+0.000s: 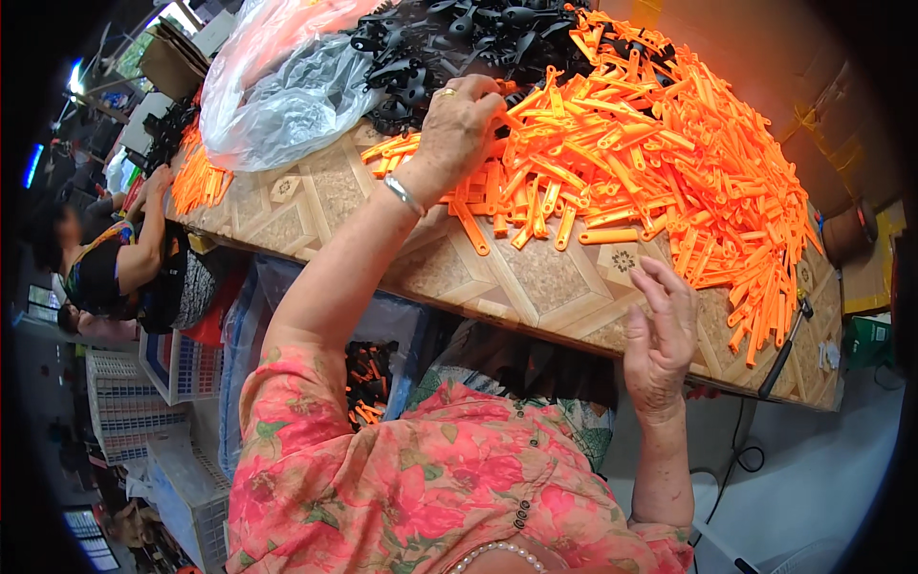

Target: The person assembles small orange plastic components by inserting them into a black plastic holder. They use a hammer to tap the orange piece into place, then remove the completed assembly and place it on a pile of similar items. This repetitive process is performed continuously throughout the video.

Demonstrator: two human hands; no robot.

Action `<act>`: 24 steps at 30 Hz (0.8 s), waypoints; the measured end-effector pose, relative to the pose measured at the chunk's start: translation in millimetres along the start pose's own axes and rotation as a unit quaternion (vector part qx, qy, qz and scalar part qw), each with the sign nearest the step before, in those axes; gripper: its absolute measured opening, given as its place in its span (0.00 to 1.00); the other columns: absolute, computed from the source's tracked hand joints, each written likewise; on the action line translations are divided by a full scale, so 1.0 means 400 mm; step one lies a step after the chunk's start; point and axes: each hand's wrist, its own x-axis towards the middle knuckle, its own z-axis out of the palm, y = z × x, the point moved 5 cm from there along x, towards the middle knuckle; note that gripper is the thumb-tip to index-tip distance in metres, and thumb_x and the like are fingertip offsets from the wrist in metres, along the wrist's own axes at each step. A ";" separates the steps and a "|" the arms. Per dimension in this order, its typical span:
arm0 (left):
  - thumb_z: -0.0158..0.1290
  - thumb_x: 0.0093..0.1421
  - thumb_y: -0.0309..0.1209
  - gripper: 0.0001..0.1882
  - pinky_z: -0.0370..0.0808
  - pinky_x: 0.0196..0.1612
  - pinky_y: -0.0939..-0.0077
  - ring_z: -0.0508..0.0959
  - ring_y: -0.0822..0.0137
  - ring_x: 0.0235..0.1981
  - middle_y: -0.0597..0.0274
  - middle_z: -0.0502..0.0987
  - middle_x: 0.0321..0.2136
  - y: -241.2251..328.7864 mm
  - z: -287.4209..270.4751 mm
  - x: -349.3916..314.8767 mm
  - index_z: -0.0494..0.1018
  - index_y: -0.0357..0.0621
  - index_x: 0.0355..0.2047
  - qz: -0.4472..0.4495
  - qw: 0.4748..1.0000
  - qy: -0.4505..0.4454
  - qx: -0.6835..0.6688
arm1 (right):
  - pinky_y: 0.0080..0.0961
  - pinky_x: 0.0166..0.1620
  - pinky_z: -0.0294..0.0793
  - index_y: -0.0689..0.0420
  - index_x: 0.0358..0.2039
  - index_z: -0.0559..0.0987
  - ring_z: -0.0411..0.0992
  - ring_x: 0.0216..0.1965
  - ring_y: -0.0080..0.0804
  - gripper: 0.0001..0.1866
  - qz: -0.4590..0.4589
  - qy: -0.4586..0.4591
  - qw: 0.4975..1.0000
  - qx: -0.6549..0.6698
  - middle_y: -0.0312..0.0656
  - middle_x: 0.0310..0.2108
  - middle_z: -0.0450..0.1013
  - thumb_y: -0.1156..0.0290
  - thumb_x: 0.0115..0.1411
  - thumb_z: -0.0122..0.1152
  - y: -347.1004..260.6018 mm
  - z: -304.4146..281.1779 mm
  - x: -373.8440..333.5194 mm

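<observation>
1. Nearest, below the floral shirt's left sleeve [292,397], a blue-sided bin [409,356] under the counter contains small black and orange parts; the sleeve hides some of it.
2. The right hand [660,335] hangs by the counter's near edge, fingers loosely curled and apart, apparently with nothing in them.
3. On the patterned counter [545,277], a black-handled tool [776,366] lies near the right end, just beside the heap's edge.
4. The orange pieces [650,163] lie in a large tangled heap across the middle and right of the counter.
5. The left hand [461,124] is at the heap's left side, fingers bent down among the pieces; whether they grip one, I cannot tell. This looks like a picking step; the next move seems to call for freeing a single piece from its overlapping neighbours.
6. Beyond, black parts [478,43] meet the orange heap, and a clear plastic bag [296,96] crowds the left.
7. Farther off, a co-worker [143,253] reaches toward a smaller orange heap [199,177].
</observation>
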 end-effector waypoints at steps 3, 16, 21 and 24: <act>0.57 0.52 0.24 0.06 0.70 0.48 0.61 0.74 0.56 0.44 0.59 0.75 0.41 0.099 -0.081 0.009 0.73 0.44 0.31 0.063 0.998 0.005 0.003 | 0.38 0.56 0.66 0.60 0.49 0.78 0.69 0.52 0.46 0.20 -0.015 -0.001 1.000 0.012 0.48 0.50 0.73 0.81 0.54 0.59 -0.018 0.036 0.041; 0.64 0.51 0.36 0.19 0.73 0.45 0.61 0.76 0.53 0.41 0.54 0.76 0.39 0.215 -0.019 0.091 0.72 0.42 0.40 0.035 0.990 -0.002 -0.138 | 0.19 0.33 0.69 0.64 0.52 0.75 0.68 0.28 0.20 0.15 0.188 0.053 0.968 0.155 0.35 0.26 0.70 0.76 0.67 0.50 0.119 0.119 0.041; 0.63 0.54 0.41 0.25 0.76 0.45 0.59 0.78 0.50 0.43 0.51 0.78 0.40 -0.063 0.108 0.208 0.72 0.39 0.46 -0.141 0.984 0.025 0.103 | 0.16 0.34 0.69 0.66 0.50 0.76 0.68 0.29 0.18 0.13 0.215 0.056 0.947 0.229 0.34 0.26 0.70 0.75 0.67 0.51 0.119 0.122 0.038; 0.62 0.52 0.43 0.24 0.77 0.47 0.61 0.80 0.51 0.44 0.50 0.81 0.38 -0.130 0.171 0.243 0.76 0.43 0.46 -0.246 0.951 -0.139 0.128 | 0.16 0.35 0.70 0.66 0.49 0.76 0.68 0.29 0.17 0.13 0.220 0.051 0.944 0.241 0.34 0.26 0.70 0.75 0.67 0.52 0.120 0.122 0.045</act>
